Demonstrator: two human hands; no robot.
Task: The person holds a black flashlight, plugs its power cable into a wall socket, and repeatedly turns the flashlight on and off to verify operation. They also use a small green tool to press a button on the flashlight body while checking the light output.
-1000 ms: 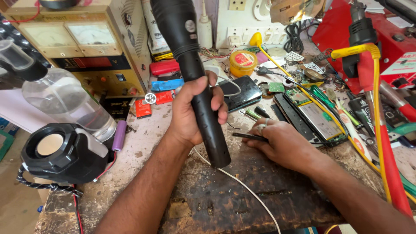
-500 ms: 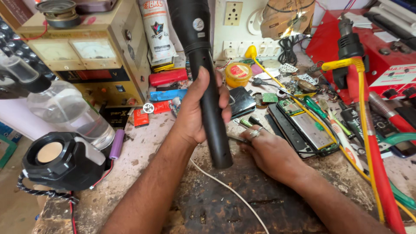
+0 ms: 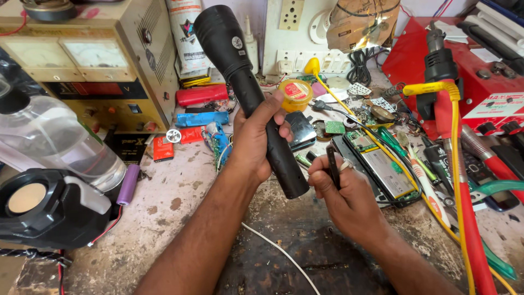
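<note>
Gripped long black metal torch [image 3: 248, 93] in left hand [image 3: 256, 139], tilted above the bench. Pinched thin dark tweezers [image 3: 333, 164] in right hand [image 3: 344, 196], near the tail end. Risked slipping and gouging.

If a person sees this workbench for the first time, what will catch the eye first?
First, the big black flashlight, held slanted above the middle of the bench in the left hand. Next, the right hand beside its lower end, pinching a thin dark tool. At the right edge lies a red and yellow tool among scattered electronics.
</note>
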